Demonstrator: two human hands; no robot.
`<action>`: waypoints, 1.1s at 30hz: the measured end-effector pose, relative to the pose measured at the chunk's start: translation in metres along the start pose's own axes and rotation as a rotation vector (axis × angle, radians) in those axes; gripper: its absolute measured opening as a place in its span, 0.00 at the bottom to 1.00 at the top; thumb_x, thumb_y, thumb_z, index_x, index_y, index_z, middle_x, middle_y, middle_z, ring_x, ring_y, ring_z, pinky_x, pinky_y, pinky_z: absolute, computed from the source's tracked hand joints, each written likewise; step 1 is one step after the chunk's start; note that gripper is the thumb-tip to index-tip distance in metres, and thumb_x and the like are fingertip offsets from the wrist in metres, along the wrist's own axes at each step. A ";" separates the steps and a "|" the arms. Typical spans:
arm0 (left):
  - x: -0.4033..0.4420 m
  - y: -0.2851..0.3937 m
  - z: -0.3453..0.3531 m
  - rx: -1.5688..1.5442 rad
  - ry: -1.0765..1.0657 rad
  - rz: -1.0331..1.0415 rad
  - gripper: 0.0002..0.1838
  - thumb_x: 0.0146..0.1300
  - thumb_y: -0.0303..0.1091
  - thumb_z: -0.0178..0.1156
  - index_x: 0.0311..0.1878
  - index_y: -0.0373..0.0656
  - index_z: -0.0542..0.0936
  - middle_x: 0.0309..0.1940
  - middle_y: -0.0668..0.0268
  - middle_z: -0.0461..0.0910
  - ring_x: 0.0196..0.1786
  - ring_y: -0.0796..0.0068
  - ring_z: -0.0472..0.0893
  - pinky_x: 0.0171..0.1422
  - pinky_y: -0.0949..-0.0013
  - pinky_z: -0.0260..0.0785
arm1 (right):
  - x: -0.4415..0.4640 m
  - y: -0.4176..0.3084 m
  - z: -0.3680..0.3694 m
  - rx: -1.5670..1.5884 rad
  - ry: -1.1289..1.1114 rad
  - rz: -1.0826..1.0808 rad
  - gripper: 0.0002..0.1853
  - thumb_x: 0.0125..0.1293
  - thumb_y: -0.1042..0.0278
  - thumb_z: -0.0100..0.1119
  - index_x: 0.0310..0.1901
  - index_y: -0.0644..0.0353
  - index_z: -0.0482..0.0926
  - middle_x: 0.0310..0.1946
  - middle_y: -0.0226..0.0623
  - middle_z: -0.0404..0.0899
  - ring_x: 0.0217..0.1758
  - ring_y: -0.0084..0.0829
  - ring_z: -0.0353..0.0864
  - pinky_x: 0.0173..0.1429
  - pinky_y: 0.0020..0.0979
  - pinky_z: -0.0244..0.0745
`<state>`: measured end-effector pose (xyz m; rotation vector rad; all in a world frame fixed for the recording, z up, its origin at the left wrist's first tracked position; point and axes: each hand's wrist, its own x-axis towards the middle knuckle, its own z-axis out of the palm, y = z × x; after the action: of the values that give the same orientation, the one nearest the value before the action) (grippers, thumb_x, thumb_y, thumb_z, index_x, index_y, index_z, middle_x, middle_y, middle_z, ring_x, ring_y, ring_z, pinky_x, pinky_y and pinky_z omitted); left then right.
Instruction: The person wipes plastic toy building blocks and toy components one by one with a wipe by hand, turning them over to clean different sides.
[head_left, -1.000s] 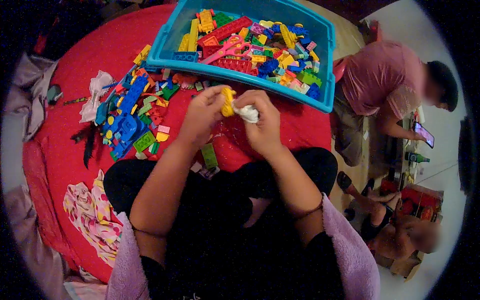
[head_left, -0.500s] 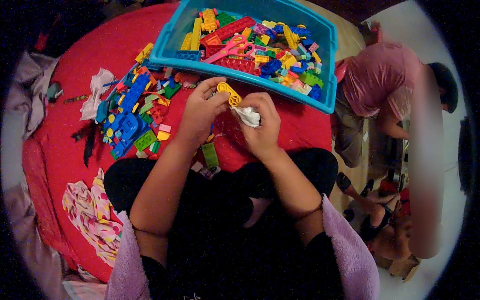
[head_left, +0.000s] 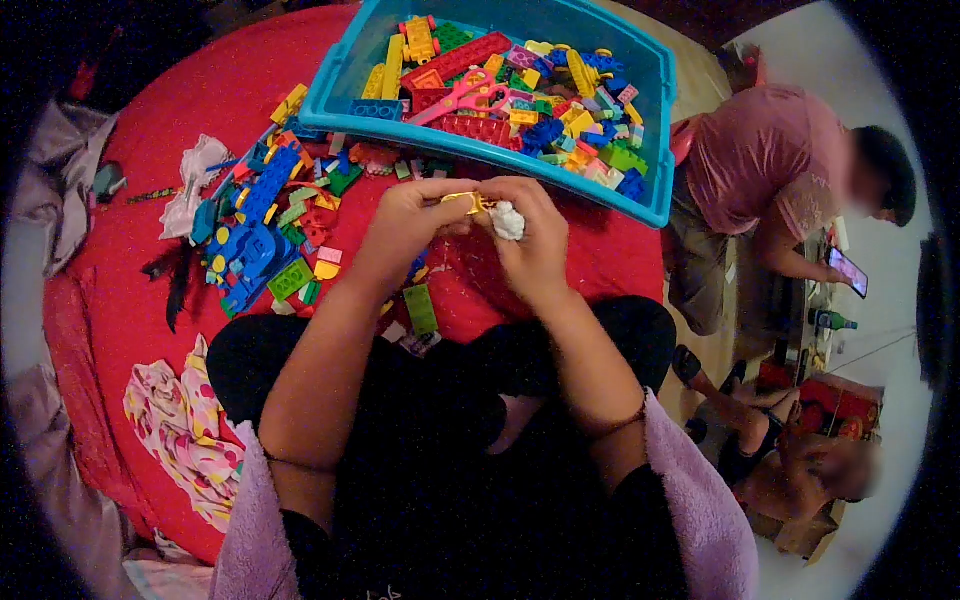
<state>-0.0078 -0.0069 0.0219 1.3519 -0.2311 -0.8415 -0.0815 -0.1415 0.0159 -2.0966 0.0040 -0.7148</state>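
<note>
My left hand (head_left: 412, 222) is closed, with its thumb and fingers pinching a small yellow toy building piece (head_left: 466, 205). Bunched in my closed right hand (head_left: 535, 245) is a white wad (head_left: 508, 222), which looks like cloth or tissue. That wad presses near the right end of the yellow piece, where the fingertips of both hands meet. Fingers cover much of the piece. Both hands are held above a red cloth (head_left: 480, 285), just in front of a blue plastic bin (head_left: 663, 150) full of toy bricks.
Loose bricks, including a blue toy part (head_left: 250, 255) and a green brick (head_left: 421, 309), lie on the cloth. Pink scissors (head_left: 465, 97) rest on the bin's bricks. Patterned fabric (head_left: 185, 420) is at left. At right, one person (head_left: 770, 160) holds a phone (head_left: 848, 272); another person (head_left: 800, 470) sits lower.
The yellow piece has turned from slanting to nearly level and is more covered by my fingers. Both hands have come closer together. The person in pink now shows a phone in hand.
</note>
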 end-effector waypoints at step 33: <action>0.010 -0.091 -0.032 1.624 0.032 -0.140 0.20 0.55 0.31 0.54 0.52 0.43 0.67 0.56 0.53 0.60 0.48 0.45 0.72 0.46 0.57 0.72 | 0.015 0.002 -0.028 0.836 0.544 0.558 0.21 0.52 0.80 0.58 0.47 0.58 0.62 0.35 0.36 0.74 0.28 0.28 0.76 0.28 0.23 0.74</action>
<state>-0.0181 0.0127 -0.0720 2.8937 -0.9234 -0.6789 -0.0825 -0.1681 0.0334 -0.9930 0.4864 -0.7405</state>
